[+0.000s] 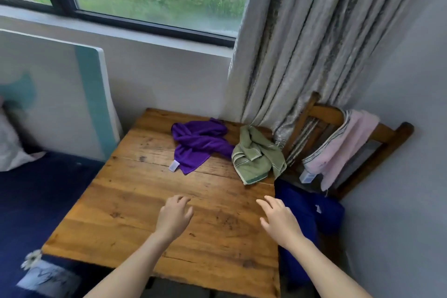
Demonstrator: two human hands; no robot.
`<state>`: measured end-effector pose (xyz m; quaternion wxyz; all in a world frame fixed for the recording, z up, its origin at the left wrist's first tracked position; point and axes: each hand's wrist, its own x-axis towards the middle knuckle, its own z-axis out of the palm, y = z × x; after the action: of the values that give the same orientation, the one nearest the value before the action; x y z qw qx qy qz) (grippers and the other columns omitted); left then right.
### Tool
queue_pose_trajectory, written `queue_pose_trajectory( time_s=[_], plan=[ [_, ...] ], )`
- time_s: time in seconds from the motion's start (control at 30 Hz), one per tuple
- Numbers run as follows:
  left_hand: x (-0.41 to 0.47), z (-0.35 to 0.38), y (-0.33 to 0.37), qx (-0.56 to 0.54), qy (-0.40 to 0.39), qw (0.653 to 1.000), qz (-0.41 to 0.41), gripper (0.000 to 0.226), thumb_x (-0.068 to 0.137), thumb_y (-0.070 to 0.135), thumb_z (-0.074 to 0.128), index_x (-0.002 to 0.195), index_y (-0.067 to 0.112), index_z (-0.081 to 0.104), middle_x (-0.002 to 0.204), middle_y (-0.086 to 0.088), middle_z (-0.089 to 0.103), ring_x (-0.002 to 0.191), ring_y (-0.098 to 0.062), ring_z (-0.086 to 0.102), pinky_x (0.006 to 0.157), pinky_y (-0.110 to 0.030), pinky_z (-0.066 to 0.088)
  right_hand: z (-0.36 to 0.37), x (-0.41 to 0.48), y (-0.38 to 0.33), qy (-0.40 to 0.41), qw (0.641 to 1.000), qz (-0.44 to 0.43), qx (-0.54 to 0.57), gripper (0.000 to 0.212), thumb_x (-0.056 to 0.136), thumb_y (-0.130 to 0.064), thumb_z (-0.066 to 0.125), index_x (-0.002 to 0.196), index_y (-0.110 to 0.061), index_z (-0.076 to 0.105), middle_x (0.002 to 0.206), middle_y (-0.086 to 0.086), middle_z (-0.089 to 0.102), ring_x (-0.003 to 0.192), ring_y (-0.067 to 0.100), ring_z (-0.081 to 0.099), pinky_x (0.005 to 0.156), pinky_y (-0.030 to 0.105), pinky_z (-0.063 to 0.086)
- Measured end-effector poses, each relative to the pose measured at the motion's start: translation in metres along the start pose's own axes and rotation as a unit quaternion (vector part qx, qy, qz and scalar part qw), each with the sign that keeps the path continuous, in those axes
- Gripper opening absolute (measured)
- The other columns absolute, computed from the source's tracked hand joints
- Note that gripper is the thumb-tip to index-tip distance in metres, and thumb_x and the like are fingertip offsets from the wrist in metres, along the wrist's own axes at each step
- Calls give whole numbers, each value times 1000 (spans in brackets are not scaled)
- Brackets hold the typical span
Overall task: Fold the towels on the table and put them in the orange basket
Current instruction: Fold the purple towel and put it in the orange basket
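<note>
Purple towel (pixel 198 144) and green towel (pixel 257 156) lie crumpled, touching, on the far side of the wooden table (pixel 135 205). Left hand (pixel 174 215) and right hand (pixel 280 220) hover relaxed, holding nothing.

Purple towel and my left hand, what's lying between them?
Only the bare wood of the table shows in the head view between the left hand and the purple towel. Nothing else lies on that stretch.
</note>
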<state>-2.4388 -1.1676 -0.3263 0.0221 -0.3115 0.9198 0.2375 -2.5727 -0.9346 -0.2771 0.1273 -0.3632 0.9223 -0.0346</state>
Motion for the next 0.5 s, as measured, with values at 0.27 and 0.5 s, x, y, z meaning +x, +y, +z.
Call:
queue_pose_trajectory(
  time_s=[0.27, 0.5],
  plan=[
    [12, 21, 21, -12, 42, 993, -112, 35, 96, 32, 41, 126, 19, 53, 134, 1, 51, 125, -18, 41, 97, -31, 36, 9, 67, 10, -45, 996, -78, 1, 48, 96, -22, 43, 143, -22, 32, 148, 0, 32, 136, 19, 28, 108, 32, 31],
    [84, 18, 8, 11, 26, 990, -138, 37, 95, 33, 39, 129, 20, 49, 137, 4, 46, 128, -16, 37, 98, -29, 35, 33, 161, -26, -82, 993, -87, 17, 45, 93, -19, 45, 137, -19, 39, 140, 1, 42, 129, 22, 36, 105, 33, 34]
  ],
)
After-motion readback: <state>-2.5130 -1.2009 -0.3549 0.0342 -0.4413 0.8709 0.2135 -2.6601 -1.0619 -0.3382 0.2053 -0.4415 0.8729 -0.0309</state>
